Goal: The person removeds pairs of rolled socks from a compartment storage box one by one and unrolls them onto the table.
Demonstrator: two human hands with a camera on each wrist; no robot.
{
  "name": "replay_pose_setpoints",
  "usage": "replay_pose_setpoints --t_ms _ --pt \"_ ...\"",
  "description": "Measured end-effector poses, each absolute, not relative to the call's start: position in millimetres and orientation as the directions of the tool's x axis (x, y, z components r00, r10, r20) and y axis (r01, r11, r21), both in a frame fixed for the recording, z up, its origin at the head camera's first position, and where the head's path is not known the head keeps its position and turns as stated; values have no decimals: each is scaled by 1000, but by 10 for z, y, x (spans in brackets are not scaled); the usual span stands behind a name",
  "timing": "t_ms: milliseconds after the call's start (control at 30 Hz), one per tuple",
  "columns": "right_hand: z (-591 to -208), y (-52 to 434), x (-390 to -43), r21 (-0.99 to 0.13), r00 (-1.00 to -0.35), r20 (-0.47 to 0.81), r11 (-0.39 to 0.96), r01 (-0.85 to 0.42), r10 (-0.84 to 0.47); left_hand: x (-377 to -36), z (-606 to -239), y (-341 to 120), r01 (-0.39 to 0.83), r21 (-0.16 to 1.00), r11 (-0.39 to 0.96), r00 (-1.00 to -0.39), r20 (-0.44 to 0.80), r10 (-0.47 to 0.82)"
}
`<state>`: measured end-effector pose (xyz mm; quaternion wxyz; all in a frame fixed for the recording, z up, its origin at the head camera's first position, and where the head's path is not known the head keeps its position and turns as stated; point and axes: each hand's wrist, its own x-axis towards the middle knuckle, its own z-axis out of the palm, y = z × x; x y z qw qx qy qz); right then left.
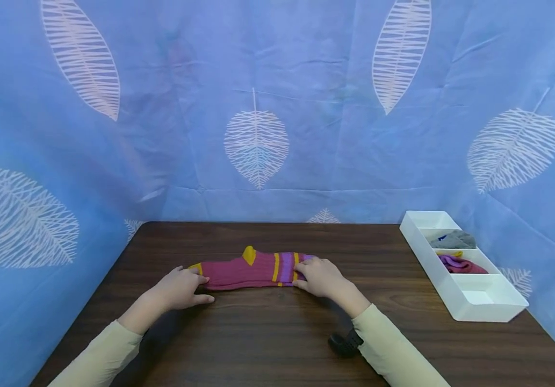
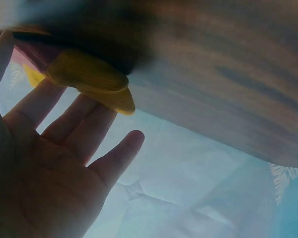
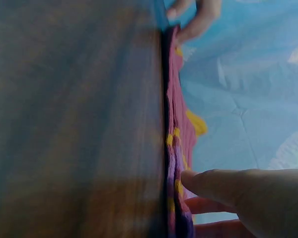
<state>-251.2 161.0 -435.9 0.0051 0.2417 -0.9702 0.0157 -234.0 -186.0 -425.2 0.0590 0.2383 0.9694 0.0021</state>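
While flat, both hands press the sock.

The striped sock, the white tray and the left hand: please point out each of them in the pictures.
striped sock [image 1: 238, 271], head view, on its plain red middle part.
white tray [image 1: 461, 303], head view, on its near outer wall.
left hand [image 1: 180, 287], head view, on the back of the hand.

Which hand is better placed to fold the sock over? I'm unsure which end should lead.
Likely the left hand: its straight fingers lie at the sock's yellow toe, free to lift, while the right hand presses the striped cuff.
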Motion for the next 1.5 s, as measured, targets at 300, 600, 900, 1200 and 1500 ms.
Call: replay_pose_setpoints --t_ms 300,600,900,1200,1500 --pt "-4362 1357 -2921 -83 -873 -31 872 -482 -486 -1925 -4174 -1899 407 140 903 -900 -108 423" --pt "-4364 980 -3220 -62 -856 -71 859 -508 -512 -1581 -4201 -1817 445 99 890 -890 -57 451" --pt "-4444 559 -3382 -92 -833 -96 838 -537 -544 -1358 -4196 -1820 444 156 882 -888 -56 457" --pt "-4475 97 -3460 -153 -802 -110 807 -570 -587 -1184 -4241 -1837 308 124 943 -934 -150 324" --pt "-4505 -265 -3575 -174 -778 -138 788 -590 -613 -1152 -4260 -1864 230 78 970 -960 -142 239"
